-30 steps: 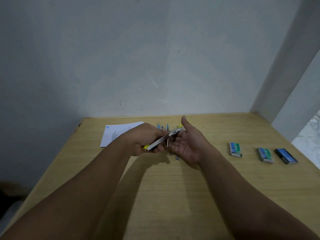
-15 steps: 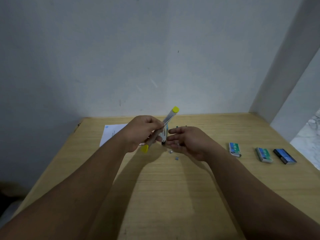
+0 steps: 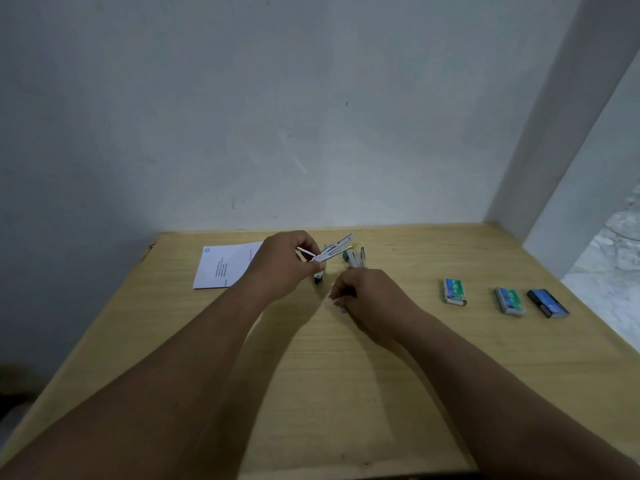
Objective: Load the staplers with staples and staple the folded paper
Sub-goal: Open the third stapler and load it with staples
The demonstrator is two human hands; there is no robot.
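Observation:
My left hand grips a small silver stapler, swung open, above the wooden table. The stapler's metal arm points up and to the right. My right hand is lower, palm down close to the table, with its fingertips curled over small staple pieces; what they hold is too small to tell. Further staplers with blue parts lie just behind my hands. A folded white paper lies to the left, partly hidden by my left hand.
Three staple boxes lie in a row at the right: a blue-green box, a green box and a dark blue box. A grey wall runs behind the table, and a white pillar stands at the right corner.
My left hand has turned the stapler so its arm now leans right and lower. My right hand has dropped from beside the stapler to the table surface, palm down.

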